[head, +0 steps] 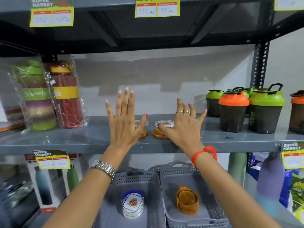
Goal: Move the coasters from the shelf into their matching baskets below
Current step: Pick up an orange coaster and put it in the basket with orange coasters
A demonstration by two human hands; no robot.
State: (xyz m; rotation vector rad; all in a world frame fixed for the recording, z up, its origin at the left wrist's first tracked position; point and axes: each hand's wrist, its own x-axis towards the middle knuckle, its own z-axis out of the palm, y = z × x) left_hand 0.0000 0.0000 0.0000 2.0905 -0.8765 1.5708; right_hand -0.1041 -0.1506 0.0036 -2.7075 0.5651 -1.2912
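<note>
Both your hands reach over the grey shelf (213,139), where four coasters lie in two pairs near the front edge. Your left hand (125,122) is spread flat, fingers (126,102) wide and holding nothing, and it covers most of an orange coaster (143,134) and of a white printed coaster (141,122) just behind it. Your right hand (184,125) also has its fingers splayed; its thumb lies across a second orange coaster (157,132), with a second white coaster (164,123) on the far side. Whether that thumb is pressing or only hovering is hard to tell from this angle.

On the level below stand two grey perforated baskets, side by side and touching. The left basket (139,178) holds a stack of white printed coasters in a blue holder (133,203). The right basket (174,175) holds a stack of orange coasters in an orange holder (187,199).

Shaker bottles (233,111) with green and orange lids stand at the right of the shelf, wrapped bottles (49,94) at the left.
</note>
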